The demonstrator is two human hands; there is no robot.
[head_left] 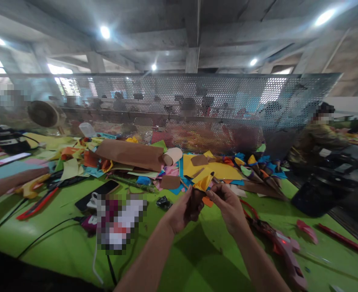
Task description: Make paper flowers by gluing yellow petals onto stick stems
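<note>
Both my hands meet over the green table (197,259), a little right of centre. My left hand (183,211) is closed around a small brown paper cone with yellow paper (203,182) sticking out of its top. My right hand (227,205) pinches the same piece from the right, fingers pressed together on the brown part. Just beyond the hands lie yellow sheets (218,170) and a row of finished paper cones (260,170) in several colours.
A pink glue gun (282,247) lies at my right forearm. Red scissors (39,205), a black phone (98,194), a brown paper roll (136,156) and coloured scraps cover the left and back. A perforated metal screen (179,105) closes the far side. Another person (318,134) sits at right.
</note>
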